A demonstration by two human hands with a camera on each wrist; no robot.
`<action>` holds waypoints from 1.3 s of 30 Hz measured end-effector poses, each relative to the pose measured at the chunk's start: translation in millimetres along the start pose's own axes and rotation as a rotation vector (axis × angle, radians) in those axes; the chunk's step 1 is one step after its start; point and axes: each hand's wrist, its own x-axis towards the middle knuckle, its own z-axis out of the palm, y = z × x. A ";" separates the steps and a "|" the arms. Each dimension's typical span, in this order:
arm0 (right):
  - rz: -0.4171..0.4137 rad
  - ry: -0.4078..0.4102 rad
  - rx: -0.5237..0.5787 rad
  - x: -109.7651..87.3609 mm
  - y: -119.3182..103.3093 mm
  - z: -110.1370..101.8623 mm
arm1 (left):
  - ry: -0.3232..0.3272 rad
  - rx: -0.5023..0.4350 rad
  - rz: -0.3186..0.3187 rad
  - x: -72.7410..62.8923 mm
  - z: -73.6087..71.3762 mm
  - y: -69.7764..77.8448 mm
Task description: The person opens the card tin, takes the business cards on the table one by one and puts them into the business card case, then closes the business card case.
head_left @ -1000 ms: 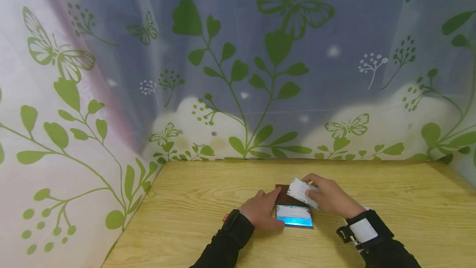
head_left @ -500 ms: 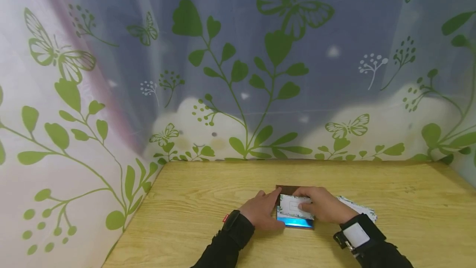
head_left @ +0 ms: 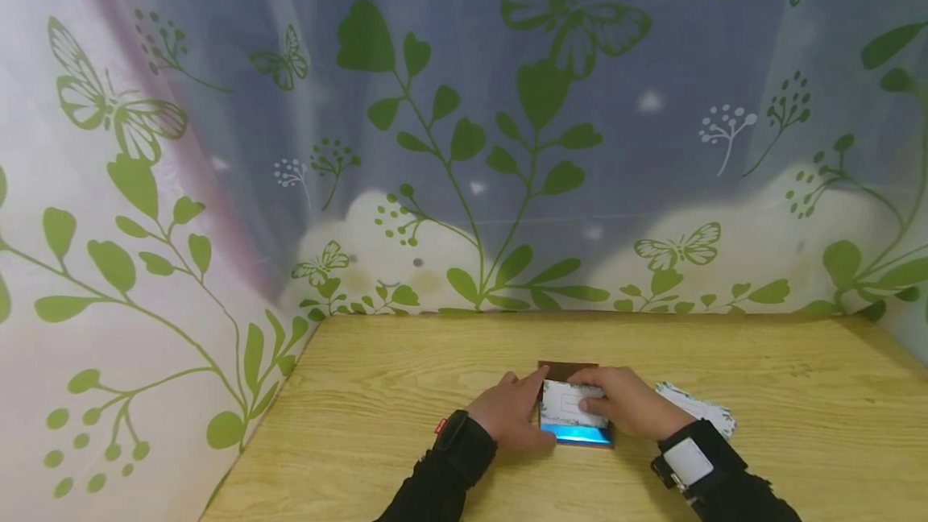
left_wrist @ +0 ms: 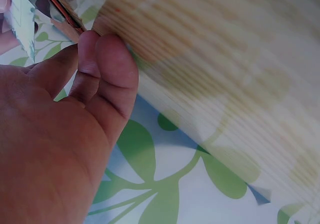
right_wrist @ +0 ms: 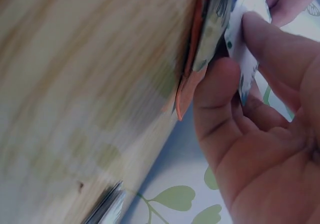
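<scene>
On wood-grain desk (head_left: 377,393), backed by leaf-and-butterfly curtain (head_left: 623,143): brown case (head_left: 564,370), glossy blue strip (head_left: 575,434) across its near end. Left hand (head_left: 507,412): grip spread wide, touching the case's left edge. Right hand (head_left: 629,401): grip pinching green-bordered white card (head_left: 558,404) over the case; print too small to read. Further cards (head_left: 699,409), right of case.

The white card (head_left: 561,403) has leafy green edges.

White card (head_left: 561,403); brown case (head_left: 566,370) beneath

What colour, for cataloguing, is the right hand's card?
White card with green leafy edging, best in head view.
</scene>
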 end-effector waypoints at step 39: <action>-0.018 -0.056 0.019 -1.7 0.9 -0.9 | 0.011 0.028 0.001 -0.9 -2.9 4.2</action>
